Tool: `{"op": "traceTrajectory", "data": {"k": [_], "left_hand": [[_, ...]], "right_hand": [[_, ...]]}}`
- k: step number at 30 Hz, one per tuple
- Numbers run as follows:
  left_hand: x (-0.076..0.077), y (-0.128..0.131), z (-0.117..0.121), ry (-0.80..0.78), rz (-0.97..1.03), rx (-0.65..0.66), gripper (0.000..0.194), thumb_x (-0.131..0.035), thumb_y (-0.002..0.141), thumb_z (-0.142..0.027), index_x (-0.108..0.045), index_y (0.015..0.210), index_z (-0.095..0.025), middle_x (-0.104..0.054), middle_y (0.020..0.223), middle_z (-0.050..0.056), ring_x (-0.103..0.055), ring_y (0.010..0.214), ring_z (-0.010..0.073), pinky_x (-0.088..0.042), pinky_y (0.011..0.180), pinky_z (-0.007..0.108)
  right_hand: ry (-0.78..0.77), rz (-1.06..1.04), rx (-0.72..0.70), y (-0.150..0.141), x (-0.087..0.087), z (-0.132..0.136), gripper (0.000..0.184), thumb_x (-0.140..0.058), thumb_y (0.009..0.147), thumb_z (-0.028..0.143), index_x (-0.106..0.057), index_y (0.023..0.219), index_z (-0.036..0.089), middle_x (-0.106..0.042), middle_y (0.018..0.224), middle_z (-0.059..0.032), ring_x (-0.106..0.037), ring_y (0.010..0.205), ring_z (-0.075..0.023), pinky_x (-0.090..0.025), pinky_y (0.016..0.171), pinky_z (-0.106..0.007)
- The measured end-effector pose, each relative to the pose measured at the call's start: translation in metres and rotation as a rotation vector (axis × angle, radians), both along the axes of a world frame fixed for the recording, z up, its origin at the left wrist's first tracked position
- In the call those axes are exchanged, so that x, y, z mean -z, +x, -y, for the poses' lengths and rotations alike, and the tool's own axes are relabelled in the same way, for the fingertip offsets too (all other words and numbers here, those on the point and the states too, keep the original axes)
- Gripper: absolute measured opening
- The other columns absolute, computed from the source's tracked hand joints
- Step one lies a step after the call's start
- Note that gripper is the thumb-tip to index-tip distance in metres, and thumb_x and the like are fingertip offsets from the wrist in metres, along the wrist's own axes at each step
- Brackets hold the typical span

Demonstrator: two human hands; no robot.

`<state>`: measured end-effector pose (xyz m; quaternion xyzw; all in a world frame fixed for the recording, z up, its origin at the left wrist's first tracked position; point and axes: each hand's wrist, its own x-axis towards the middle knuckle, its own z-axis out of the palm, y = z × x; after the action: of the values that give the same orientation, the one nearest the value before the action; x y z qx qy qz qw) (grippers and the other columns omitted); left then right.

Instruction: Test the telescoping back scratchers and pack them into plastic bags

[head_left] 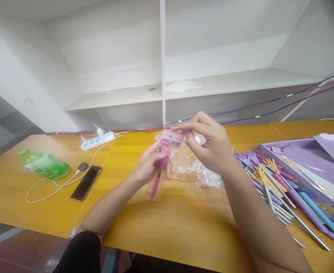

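Observation:
My left hand [147,165] is closed around a pink back scratcher [155,186] inside a clear plastic sleeve. Its claw end shows by my thumb, and the dark pink handle points down toward me. At the top of the sleeve is a printed pink header [171,138]. My right hand [209,142] has thumb and index finger at the header's upper right corner, apparently pinching it. Behind and beneath the hands lie crumpled clear plastic sleeves [184,161] on the table.
Loose back scratchers [272,182] in several colours lie at right, beside a purple printed box [306,146] holding flat sheets. At left are a green bottle [46,163] on its side, a phone [86,183], a cable and a power strip [97,141]. White shelving [121,93] stands behind.

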<state>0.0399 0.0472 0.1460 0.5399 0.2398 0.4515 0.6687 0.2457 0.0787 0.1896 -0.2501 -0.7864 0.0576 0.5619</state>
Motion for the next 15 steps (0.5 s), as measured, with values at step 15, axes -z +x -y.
{"op": "traceTrajectory", "data": {"k": [15], "left_hand": [[-0.002, 0.000, 0.000, 0.052, 0.097, -0.117, 0.048, -0.059, 0.102, -0.032, -0.049, 0.147, -0.018, -0.063, 0.055, -0.006, -0.061, 0.039, 0.0152, -0.048, 0.041, 0.019]], "right_hand": [[0.323, 0.018, 0.095, -0.026, 0.020, -0.009, 0.027, -0.064, 0.095, 0.005, -0.073, 0.107, 0.027, -0.069, 0.098, -0.0057, -0.065, 0.096, -0.0219, -0.055, 0.084, -0.042]]}}
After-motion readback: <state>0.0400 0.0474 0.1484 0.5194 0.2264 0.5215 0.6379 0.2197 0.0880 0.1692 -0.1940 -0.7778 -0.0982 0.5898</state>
